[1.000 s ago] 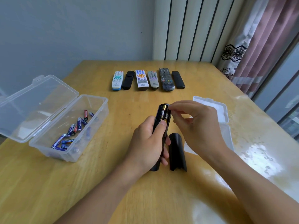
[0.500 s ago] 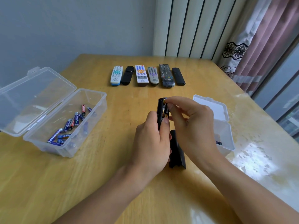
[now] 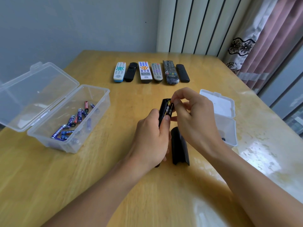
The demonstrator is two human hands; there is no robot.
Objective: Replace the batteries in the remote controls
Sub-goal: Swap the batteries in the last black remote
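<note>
My left grip (image 3: pixel 151 141) wrapped the slim black remote (image 3: pixel 163 110), held mid-surface w/ bare wood surface (image 3: pixel 114 185) all round. Right grip (image 3: pixel 193 118) pinched the glossy gold-black battery (image 3: pixel 169 108) in its open bay; curved matte cover (image 3: pixel 179 148) lay just beside.

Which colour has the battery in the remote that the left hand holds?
The battery is black and gold, with print on it; the head view shows it.

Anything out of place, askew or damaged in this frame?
Nothing damaged or spilled. One oddity: the fifth remote in the far row seems wrapped in crinkled clear plastic, unlike its neighbours. The battery cover lying loose on the table fits the job.
</note>
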